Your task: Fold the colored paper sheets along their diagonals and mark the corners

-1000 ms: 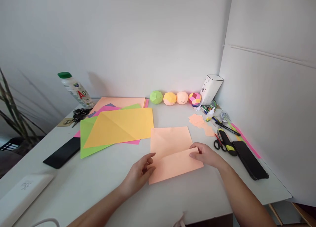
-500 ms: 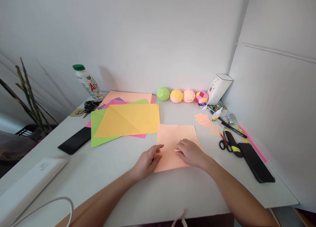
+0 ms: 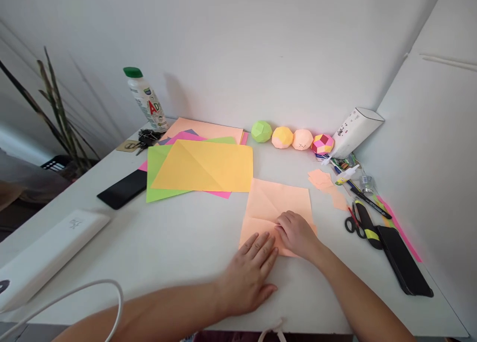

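A peach sheet of paper (image 3: 286, 195) with several creases lies in front of me on the table. My left hand (image 3: 249, 272) rests flat over its lower left edge, fingers stretched out, palm and thumb on the tabletop. Over the middle of the sheet, my right hand (image 3: 298, 235) has its thumb and fingers pinched on a raised fold of the paper. The pinched part is mostly hidden by the fingers. Beyond the left hand, a creased yellow sheet (image 3: 223, 163) overlaps a green sheet (image 3: 156, 175) and other coloured papers.
Small peach paper pieces (image 3: 321, 180), scissors (image 3: 352, 224), a box cutter (image 3: 367, 223) and a dark phone (image 3: 404, 262) lie on the right. Several paper polyhedra (image 3: 282, 137) line the wall. A bottle (image 3: 149, 101), black tablet (image 3: 122, 189) and white device (image 3: 52, 255) stand or lie left.
My left hand has moved right and flattened onto the paper's lower edge. My right hand stays pinched over the sheet. A crease across the paper shows more clearly, and the whole view has shifted.
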Demonstrator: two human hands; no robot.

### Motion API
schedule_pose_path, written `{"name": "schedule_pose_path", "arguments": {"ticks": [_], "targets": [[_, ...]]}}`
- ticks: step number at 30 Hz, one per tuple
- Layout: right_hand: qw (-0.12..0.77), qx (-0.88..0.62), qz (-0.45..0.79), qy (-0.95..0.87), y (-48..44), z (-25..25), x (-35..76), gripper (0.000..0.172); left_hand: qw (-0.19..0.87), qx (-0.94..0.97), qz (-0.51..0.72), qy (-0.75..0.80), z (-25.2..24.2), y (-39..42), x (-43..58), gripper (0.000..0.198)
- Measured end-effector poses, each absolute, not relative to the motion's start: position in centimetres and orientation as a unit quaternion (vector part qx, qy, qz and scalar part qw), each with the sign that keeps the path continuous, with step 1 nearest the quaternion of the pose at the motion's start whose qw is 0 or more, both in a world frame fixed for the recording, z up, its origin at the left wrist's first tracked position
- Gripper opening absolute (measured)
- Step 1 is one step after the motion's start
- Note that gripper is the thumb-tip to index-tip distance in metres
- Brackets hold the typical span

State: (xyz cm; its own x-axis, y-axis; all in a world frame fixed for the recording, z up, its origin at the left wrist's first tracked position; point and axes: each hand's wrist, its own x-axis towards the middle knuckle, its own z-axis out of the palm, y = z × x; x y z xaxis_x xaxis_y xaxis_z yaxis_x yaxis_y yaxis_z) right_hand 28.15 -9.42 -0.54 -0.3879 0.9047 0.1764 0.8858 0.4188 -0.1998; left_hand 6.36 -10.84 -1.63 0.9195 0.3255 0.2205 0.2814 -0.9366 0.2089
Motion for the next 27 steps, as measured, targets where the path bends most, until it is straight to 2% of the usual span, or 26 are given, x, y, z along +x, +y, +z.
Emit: {"name": "schedule_pose_path", "arguments": {"ticks": [5,10,15,19,27], "targets": [[0.117,-0.530,0.027,-0.840,-9.5,-0.7,28.1,0.022,0.091,0.977,0.084,0.173,-1.5,-11.6,6.3,0.070],[0.078,-0.472,-0.065,-0.876,-9.5,-0.7,28.0,0.046,0.109,0.971,0.071,0.200,-1.1,-12.6,6.4,0.075],[0.064,-0.451,-0.114,-0.883,-9.7,-0.1,27.7,0.043,0.115,0.966,0.110,0.206,-1.2,-12.6,6.1,0.077],[0.043,-0.452,-0.124,-0.882,-9.6,0.2,27.7,0.047,0.127,0.962,0.108,0.216,-1.4,-12.5,6.1,0.077],[-0.007,-0.459,-0.085,-0.884,-9.3,0.0,28.3,0.056,0.143,0.957,0.110,0.228,-1.6,-12.4,6.3,0.077]]}}
